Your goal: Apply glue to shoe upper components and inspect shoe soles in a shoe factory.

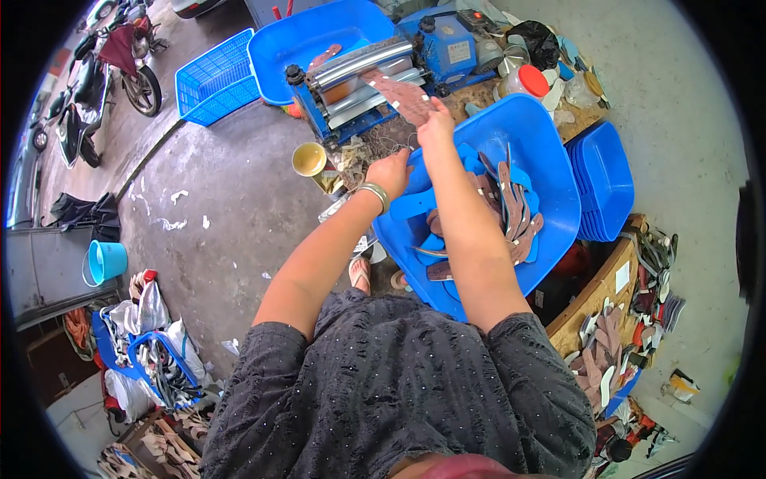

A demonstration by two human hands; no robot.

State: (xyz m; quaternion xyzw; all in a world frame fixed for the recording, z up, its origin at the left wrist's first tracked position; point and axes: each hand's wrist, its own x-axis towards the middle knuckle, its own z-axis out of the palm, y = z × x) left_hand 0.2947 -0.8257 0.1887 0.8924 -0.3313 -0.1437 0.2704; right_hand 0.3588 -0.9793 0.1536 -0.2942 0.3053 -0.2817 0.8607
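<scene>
Holding a brown piece at the rollers, the right hand pinches its near right end, thumb pressed against fingers with the material between them; its far left end lies against the rollers. To the near left, the left hand rests by the far left edge of the near tub, fingers curled in together; whether they grip anything cannot be told. Work appears partway along: one piece is at the rollers, another piece lies in the far tub beyond them, and a heap of similar pieces fills much of the near tub. Which of these are finished is unclear. A yellow bowl stands left of the left hand.
</scene>
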